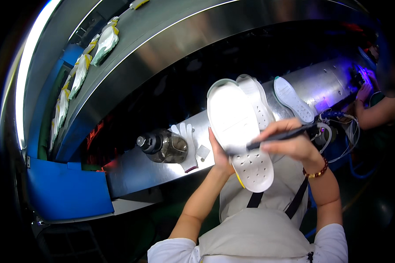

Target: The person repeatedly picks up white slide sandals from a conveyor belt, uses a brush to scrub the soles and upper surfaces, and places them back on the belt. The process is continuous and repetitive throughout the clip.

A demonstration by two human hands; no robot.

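Note:
My left hand [218, 154] holds a white shoe sole [239, 127] from underneath, tread side up, in the middle of the view. My right hand [292, 141] grips a thin dark brush [276, 137] whose tip rests on the sole near its narrow middle. A second white sole [259, 98] lies just behind the held one on the steel ledge [131, 168]. A third sole [292, 100] lies farther right on that ledge.
A dark water bottle [162, 146] lies on the ledge beside a white glove [186, 144] and a small white square [203, 152]. Several wrapped shoes [104, 41] ride the upper conveyor at left. Another person's hand [364, 93] works at far right under purple light. Cables hang there.

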